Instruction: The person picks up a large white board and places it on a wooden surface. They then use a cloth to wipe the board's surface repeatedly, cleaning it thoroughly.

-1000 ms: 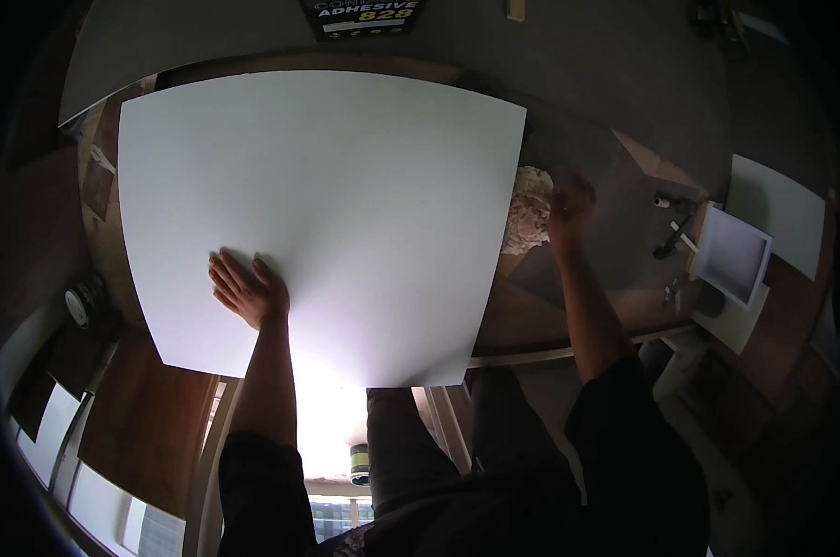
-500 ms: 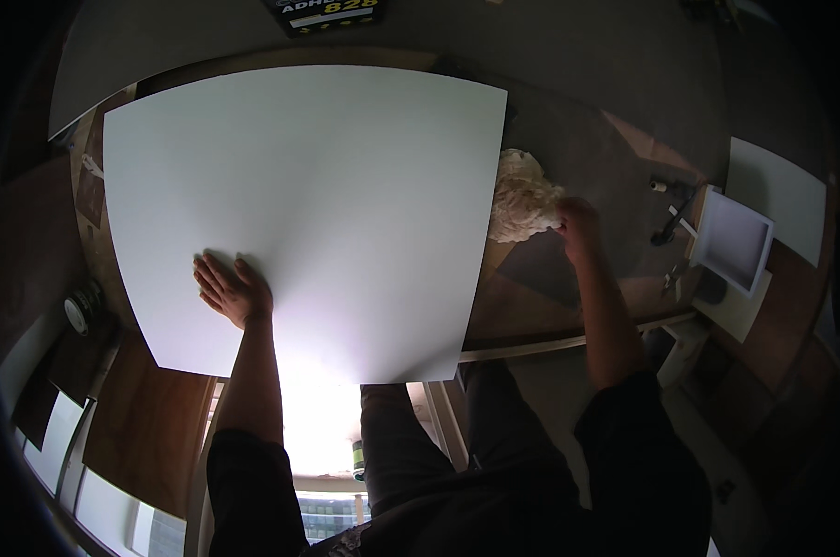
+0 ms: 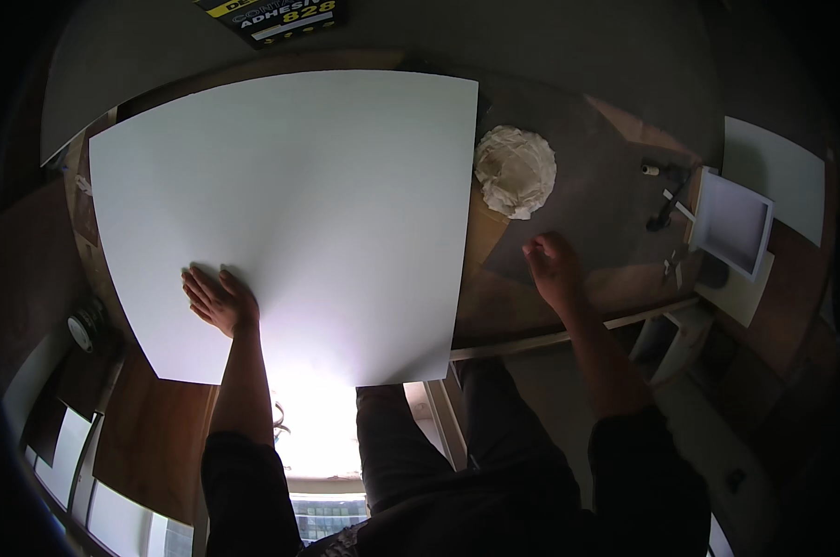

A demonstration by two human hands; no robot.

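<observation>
Steadying, it seemed, the broad white flat board across the surface, the left hand lay flat, near left! Well apart, the right hand hung half-curled, grip unclear, just nearer than the round crumpled cream cloth-like wad, right of the board; taking that apparently called for reaching far.
</observation>
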